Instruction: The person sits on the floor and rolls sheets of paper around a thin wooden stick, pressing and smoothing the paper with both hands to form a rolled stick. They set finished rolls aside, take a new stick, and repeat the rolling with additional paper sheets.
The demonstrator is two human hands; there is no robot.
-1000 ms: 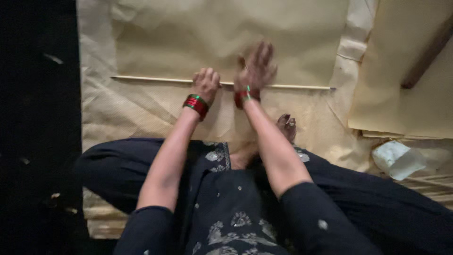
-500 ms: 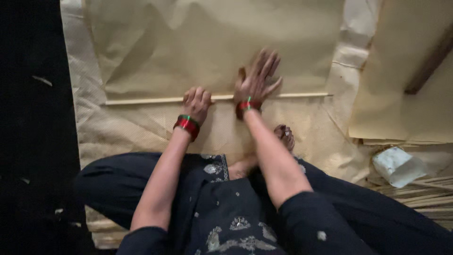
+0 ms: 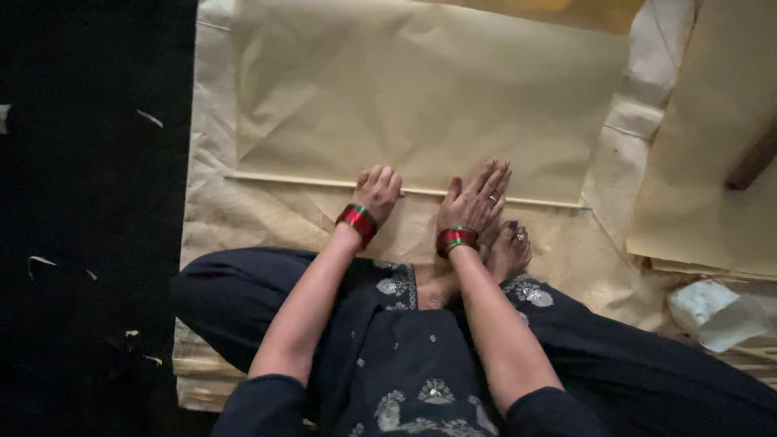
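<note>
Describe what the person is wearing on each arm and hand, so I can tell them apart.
Both forearms are bare below short dark sleeves. The left hand has a wide red bangle with a green edge at the wrist and no ring that shows. The right hand wears a matching red and green bangle and a ring on one finger.

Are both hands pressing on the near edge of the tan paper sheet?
Yes: the left hand and right hand both rest on the large tan paper sheet's near edge.
</note>
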